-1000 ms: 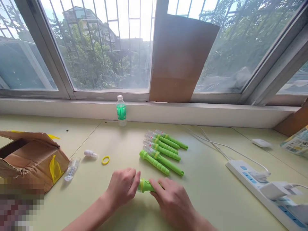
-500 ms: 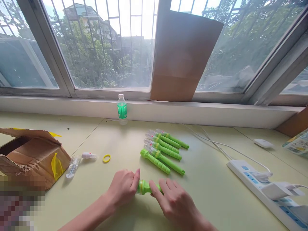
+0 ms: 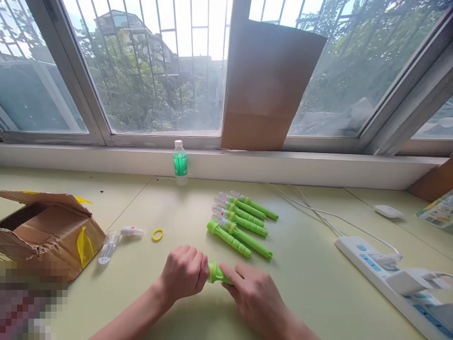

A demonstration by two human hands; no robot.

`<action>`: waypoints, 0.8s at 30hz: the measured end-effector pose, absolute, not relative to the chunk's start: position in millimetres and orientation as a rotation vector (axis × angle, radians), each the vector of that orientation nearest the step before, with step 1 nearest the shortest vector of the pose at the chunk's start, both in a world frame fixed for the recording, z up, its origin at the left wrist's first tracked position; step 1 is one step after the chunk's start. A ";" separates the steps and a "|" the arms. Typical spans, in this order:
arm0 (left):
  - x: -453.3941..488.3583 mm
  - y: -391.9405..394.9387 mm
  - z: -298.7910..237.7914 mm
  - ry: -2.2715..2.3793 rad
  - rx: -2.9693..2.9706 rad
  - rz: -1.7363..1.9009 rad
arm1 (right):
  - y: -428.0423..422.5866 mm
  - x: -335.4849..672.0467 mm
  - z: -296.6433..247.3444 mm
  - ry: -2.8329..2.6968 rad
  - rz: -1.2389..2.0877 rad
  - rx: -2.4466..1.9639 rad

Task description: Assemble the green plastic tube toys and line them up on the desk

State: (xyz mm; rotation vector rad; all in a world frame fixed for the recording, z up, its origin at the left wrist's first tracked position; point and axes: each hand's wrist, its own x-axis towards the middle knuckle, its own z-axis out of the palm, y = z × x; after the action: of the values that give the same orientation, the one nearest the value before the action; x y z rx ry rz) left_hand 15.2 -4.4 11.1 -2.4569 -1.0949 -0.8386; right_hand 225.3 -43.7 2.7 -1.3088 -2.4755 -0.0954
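Low on the pale green table (image 3: 311,274), both my hands close on one green plastic stick (image 3: 215,274) with a yellow ring. My left hand (image 3: 184,273) is curled over its head end. My right hand (image 3: 256,297) wraps the shaft, which is mostly hidden under the fingers. Just beyond lie several more green sticks (image 3: 242,222) side by side, most with clear caps, one (image 3: 228,239) without. To the left rest a clear cap (image 3: 108,246), a small white piece (image 3: 131,231) and a yellow ring (image 3: 157,234).
A torn cardboard box (image 3: 46,231) sits at the left. A small bottle (image 3: 180,163) with a green label stands by the window sill. A white power strip (image 3: 392,278) with plugs and cables lies at the right. Cardboard (image 3: 269,85) leans on the window.
My left hand has closed more tightly over the stick's head, and less of the green head shows between the hands. The hands stay in the same spot.
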 end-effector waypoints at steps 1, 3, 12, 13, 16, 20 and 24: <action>15.6 -3.2 10.8 -1.086 -2.442 -0.845 | -41.8 225.8 0.3 -2.465 -0.125 -1.305; 16.2 -1.3 10.3 -1.090 -2.434 -0.836 | -39.1 226.9 -3.2 -2.439 -0.137 -1.311; 16.7 0.5 8.5 -1.220 -2.601 -0.692 | -36.8 232.2 -2.0 -2.419 -0.146 -1.328; 16.7 0.4 8.8 -1.223 -2.607 -0.701 | -36.8 232.0 -1.0 -2.425 -0.173 -1.309; 16.4 0.5 10.2 -1.218 -2.596 -0.736 | -37.6 230.4 3.2 -2.412 -0.276 -1.243; 15.0 0.5 11.7 -1.182 -2.519 -0.826 | -39.9 228.7 9.7 -2.319 -0.384 -1.124; 14.8 -1.5 11.5 -1.101 -2.425 -0.886 | -44.1 228.6 10.1 -2.307 -0.398 -0.986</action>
State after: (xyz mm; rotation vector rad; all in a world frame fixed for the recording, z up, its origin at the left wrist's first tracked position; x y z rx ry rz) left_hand 14.8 -1.5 11.5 -2.4251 -1.1005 -0.8865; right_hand 228.6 -44.1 10.1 -0.9859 -2.3072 -0.3981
